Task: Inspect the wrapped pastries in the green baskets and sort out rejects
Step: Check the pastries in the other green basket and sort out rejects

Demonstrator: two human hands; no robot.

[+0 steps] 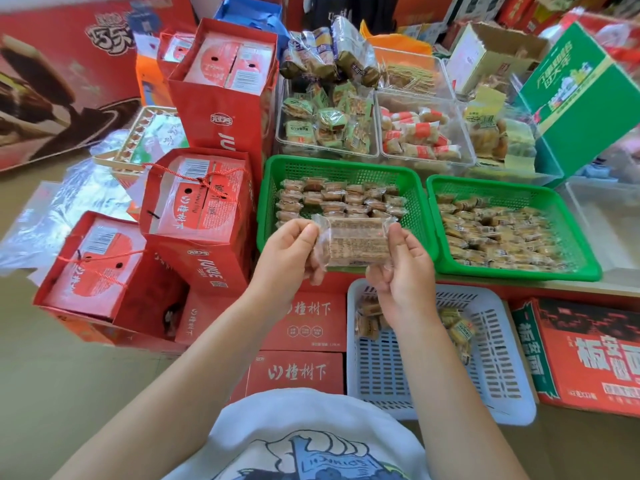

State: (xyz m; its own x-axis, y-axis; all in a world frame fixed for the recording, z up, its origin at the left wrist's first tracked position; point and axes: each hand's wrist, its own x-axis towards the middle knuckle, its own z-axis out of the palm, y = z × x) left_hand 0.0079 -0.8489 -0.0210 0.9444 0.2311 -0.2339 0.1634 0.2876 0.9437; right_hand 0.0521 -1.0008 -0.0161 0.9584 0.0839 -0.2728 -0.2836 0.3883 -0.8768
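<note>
Wrapped pastry [356, 245]: held up in front of the near rim of the left green basket [270, 202], long axis running left to right, level, broad face toward the camera. Landmark for all positions: this left green basket.

Left of the basket: red juice cartons [197, 199], stacked, touching or just beside its left wall.

Left hand [287, 254]: fingers curled, pinching the pastry's left wrapper end. Right hand [405, 268]: thumb and fingers pinching the right wrapper end. Both hands equally close to it; each holds one end.

Inside the basket: rows of wrapped pastries [341, 199], filling the far part.

Right of the basket: a second green basket [519, 271], just beside it, fuller, pieces lying loose.

Below and right of the basket, lower level: white basket [502, 386], a few wrapped pieces in its far end. It lies directly under the right hand.

Judgement: inspection step in progress. If rejected, the white basket looks like the destination, and the right hand is nearer; a straight drop downward would do.
</note>
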